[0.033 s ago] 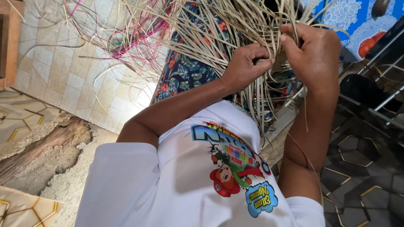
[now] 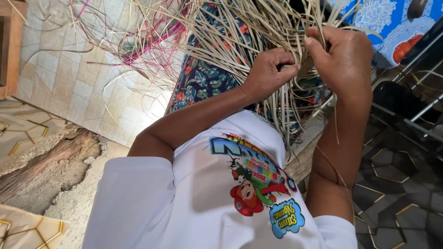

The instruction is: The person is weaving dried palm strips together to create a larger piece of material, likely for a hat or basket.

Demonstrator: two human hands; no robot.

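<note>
Both hands (left hand (image 2: 270,71), right hand (image 2: 344,57)) fist-curled around straw strips (image 2: 221,32)

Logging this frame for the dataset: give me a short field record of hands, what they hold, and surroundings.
left hand: fingers curled shut on pale straw strips
right hand: gripping the same strips, close beside the left
strips: loose ends fan out and hang down; some pink strands at upper left
under strips: floral cloth
clothing: white printed T-shirt
floor: pale tiles on the left, dark hexagon tiles on the right
</note>
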